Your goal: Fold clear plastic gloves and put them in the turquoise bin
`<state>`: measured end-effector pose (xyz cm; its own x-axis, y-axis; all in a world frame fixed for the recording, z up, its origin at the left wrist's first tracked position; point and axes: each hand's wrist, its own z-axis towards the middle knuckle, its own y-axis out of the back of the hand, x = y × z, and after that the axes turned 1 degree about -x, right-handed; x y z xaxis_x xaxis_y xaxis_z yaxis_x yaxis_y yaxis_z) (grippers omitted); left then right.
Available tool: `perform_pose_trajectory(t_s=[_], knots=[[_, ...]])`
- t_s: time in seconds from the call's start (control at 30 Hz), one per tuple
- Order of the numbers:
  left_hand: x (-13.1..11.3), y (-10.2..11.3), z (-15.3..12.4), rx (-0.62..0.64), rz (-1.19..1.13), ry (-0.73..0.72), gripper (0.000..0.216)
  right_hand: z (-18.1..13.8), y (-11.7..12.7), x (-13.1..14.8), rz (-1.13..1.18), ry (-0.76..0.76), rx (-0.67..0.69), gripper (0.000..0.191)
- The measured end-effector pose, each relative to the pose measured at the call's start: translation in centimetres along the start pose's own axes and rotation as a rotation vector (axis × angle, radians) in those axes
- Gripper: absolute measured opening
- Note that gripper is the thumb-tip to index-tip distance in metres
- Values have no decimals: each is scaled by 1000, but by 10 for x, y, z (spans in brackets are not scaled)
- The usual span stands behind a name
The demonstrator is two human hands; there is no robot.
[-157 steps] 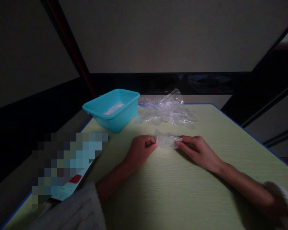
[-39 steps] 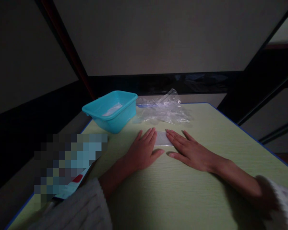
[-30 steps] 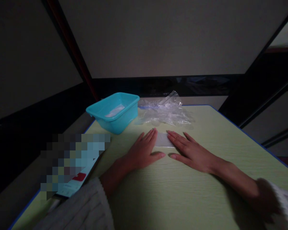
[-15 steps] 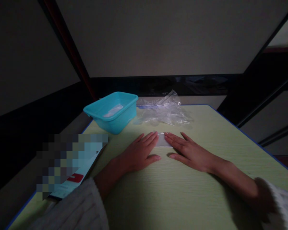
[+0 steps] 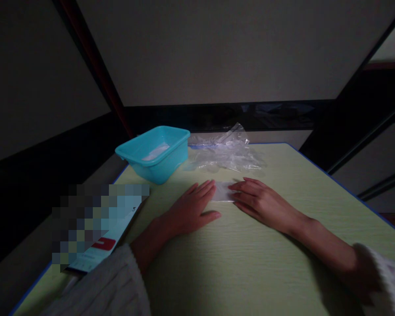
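Observation:
A small clear plastic bag (image 5: 222,192) lies flat on the table between my hands. My left hand (image 5: 192,208) rests palm down on its left end, fingers stretched out and thumb held apart. At the right end is my right hand (image 5: 263,204), its fingers slightly bent and apart, with the fingertips at the bag's edge. Whether those fingertips press on the plastic or hover just over it, I cannot tell. Part of the bag is hidden beneath both hands.
A turquoise plastic basin (image 5: 161,160) with a whitish flat item inside stands at the back left. Crumpled clear plastic bags (image 5: 227,153) lie behind my hands. A lit phone (image 5: 92,256), partly blurred out, is by my left sleeve on the pale green table (image 5: 233,272).
My right hand has risen from lying flat, its fingers now bent and its thumb tucked lower. My left hand stays in place on the bag.

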<state>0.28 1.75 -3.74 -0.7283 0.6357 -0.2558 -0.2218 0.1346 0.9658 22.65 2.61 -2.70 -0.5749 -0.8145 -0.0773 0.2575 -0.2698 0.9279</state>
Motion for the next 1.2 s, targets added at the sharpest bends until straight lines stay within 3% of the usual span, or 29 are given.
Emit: perform_pose_trajectory(t_s=[0.33, 0.73, 0.87, 0.97, 1.07, 1.2], knots=[[0, 0, 0, -39, -22, 0, 60, 4, -1, 1, -30, 47, 12, 26], [-3, -6, 7, -283, -68, -22, 28, 7, 9, 14, 555, -365, -83, 15], [-11, -1, 8, -388, -285, 66, 23, 9, 11, 14, 858, -520, -198, 18], [-16, 3, 9, -410, -606, 196, 33, 11, 12, 15, 1039, -628, -288, 20], [-19, 6, 12, -378, -964, 292, 30, 13, 11, 17, 1245, -695, -345, 21], [-24, 9, 16, -253, -1244, 471, 19, 14, 9, 22, 1338, -705, -365, 43]])
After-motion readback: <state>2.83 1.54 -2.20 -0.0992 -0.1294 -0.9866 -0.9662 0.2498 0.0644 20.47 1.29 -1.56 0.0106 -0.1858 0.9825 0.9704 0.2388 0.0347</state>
